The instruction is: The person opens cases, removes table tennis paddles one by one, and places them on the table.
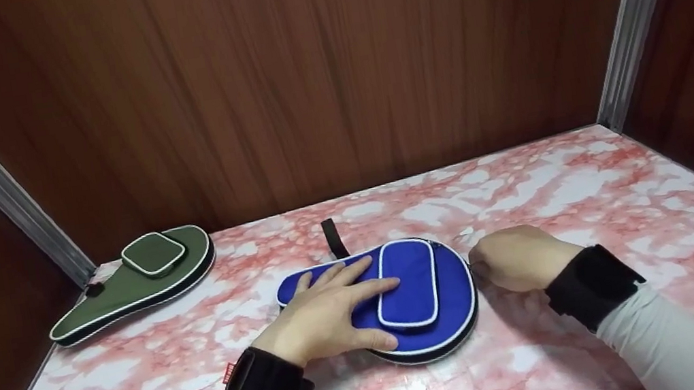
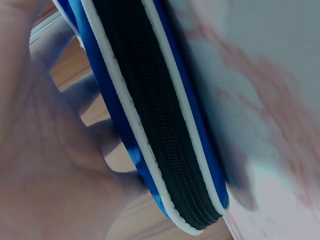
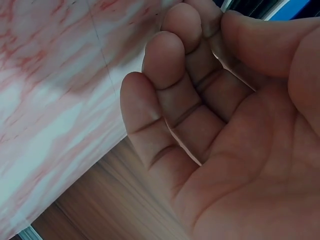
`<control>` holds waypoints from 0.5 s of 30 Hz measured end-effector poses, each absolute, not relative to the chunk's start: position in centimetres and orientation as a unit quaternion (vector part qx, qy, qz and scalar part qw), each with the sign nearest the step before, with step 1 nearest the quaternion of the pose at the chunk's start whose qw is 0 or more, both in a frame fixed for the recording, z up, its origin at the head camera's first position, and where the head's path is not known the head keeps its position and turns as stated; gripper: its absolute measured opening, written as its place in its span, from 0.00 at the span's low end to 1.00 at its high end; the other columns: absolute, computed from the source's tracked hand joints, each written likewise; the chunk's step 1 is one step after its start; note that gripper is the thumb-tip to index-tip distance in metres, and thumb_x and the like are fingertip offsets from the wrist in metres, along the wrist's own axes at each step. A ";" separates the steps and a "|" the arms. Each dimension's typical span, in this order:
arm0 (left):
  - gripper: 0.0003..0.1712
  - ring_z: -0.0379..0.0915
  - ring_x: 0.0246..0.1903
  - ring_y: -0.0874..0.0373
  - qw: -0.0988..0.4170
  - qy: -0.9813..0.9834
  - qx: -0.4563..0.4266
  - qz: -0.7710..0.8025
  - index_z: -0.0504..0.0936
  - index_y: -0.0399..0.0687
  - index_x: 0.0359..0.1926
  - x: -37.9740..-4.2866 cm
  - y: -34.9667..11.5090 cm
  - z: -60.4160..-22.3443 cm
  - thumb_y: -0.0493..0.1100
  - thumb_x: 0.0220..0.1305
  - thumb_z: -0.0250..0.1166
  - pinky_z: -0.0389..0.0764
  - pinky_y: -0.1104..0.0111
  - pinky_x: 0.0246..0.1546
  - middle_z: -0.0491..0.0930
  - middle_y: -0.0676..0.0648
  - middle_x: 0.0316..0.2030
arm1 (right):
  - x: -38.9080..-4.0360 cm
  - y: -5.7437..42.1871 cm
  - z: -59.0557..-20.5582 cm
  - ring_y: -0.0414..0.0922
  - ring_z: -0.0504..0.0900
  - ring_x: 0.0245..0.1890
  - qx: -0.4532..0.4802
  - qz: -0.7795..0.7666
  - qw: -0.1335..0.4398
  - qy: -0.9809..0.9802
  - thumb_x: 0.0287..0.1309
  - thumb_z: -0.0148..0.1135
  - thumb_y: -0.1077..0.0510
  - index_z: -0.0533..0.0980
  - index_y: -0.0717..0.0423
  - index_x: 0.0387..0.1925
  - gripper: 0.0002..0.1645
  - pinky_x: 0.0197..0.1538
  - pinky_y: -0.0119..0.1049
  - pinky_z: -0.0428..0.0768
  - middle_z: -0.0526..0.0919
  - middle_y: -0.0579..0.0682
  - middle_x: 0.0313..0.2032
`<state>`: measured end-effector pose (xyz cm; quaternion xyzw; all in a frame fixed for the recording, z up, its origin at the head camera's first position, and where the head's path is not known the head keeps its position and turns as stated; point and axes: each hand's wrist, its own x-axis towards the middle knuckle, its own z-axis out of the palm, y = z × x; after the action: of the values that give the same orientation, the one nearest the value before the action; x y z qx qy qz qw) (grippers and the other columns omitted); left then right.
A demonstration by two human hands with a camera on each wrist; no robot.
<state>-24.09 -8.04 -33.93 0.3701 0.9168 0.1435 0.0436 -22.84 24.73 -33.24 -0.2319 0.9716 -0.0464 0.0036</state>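
A blue table tennis paddle case point(image 1: 456, 295) with white piping and a raised front pocket point(image 1: 407, 282) lies flat on the table. My left hand point(image 1: 326, 311) rests on it with spread fingers, some fingertips on the narrow end and one on the pocket. The left wrist view shows the black zipper point(image 2: 155, 105) along the case's side. At the rounded right edge, my right hand point(image 1: 518, 257) pinches the zipper pull between thumb and index finger, mostly hidden by the fingers. In the right wrist view, the other fingers point(image 3: 165, 60) curl loosely towards the palm.
A green paddle case point(image 1: 121, 294) with a small square pocket lies at the back left, near the wall. The blue case's black strap point(image 1: 333, 238) sticks out behind it. Brown wooden panels point(image 1: 329, 74) enclose the pink marbled table point(image 1: 550, 357) on the back and sides.
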 end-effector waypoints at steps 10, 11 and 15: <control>0.47 0.52 0.82 0.29 0.011 0.940 0.316 0.129 0.73 0.77 0.81 -24.0 -6.9 -34.3 0.78 0.63 0.71 0.51 0.24 0.74 0.60 0.45 0.85 | -22.6 24.8 -33.0 0.43 0.79 0.31 -0.244 -0.054 -0.011 0.968 0.63 0.67 0.62 0.83 0.45 0.29 0.09 0.43 0.49 0.83 0.80 0.40 0.26; 0.47 0.51 0.82 0.29 0.011 0.940 0.317 0.128 0.72 0.77 0.81 -24.0 -6.9 -34.3 0.78 0.64 0.70 0.51 0.23 0.73 0.59 0.45 0.85 | -22.6 24.8 -33.1 0.42 0.79 0.31 -0.244 -0.056 -0.012 0.968 0.63 0.67 0.62 0.83 0.45 0.29 0.10 0.43 0.49 0.83 0.79 0.40 0.26; 0.43 0.53 0.83 0.33 0.017 0.929 0.343 0.136 0.73 0.75 0.81 -24.2 -7.8 -34.0 0.72 0.67 0.72 0.54 0.28 0.75 0.60 0.45 0.85 | -22.6 24.8 -33.2 0.42 0.77 0.30 -0.241 -0.056 -0.016 0.969 0.63 0.67 0.63 0.83 0.45 0.28 0.10 0.41 0.49 0.82 0.78 0.39 0.25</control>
<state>-24.23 -7.77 -34.05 0.3433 0.9291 0.1362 0.0171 -22.58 24.75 -33.24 -0.2409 0.9688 -0.0555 -0.0162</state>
